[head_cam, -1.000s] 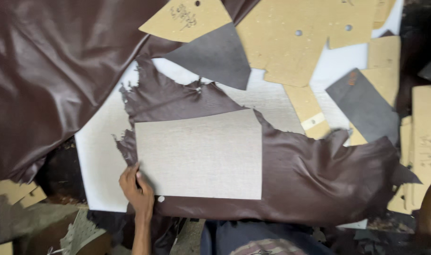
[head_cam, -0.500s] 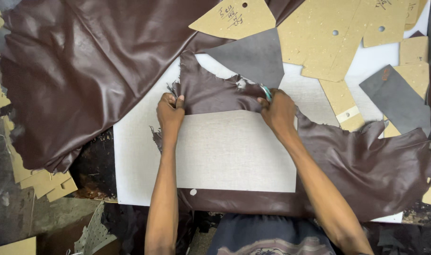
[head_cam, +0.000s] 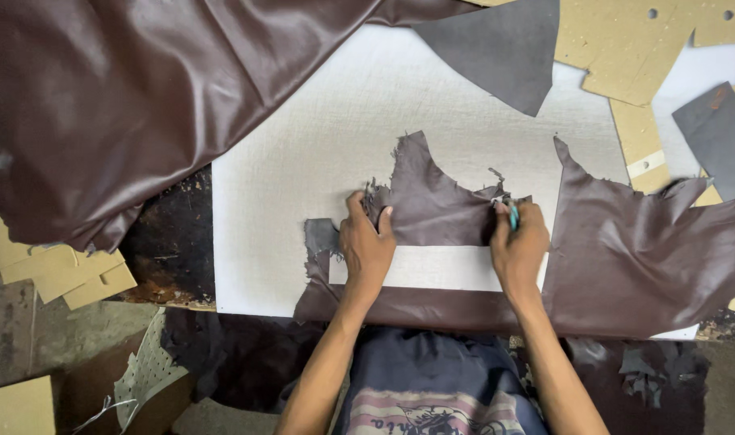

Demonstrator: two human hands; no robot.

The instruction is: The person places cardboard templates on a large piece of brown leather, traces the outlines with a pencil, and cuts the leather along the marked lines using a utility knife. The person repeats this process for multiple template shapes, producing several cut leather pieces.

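A ragged piece of dark brown leather [head_cam: 625, 250] lies on a white cutting board [head_cam: 335, 129]. A pale rectangular pattern card [head_cam: 440, 268] rests on the leather. My left hand [head_cam: 366, 246] presses down on the card's left end and the leather flap [head_cam: 432, 201] above it. At the card's right end, my right hand [head_cam: 519, 246] grips a small teal-handled cutting tool [head_cam: 513, 216], tip against the leather at the card's top edge.
A large brown leather hide [head_cam: 126, 97] drapes over the upper left. Grey triangular piece [head_cam: 496, 48] and tan cardboard patterns [head_cam: 625, 40] lie at the top right, another grey piece [head_cam: 718, 133] at the right. Cardboard scraps [head_cam: 57, 270] sit lower left.
The view has closed in on the board. Both hands have come down toward me with the card, and less of the card shows. A second ago only my left hand was on it.
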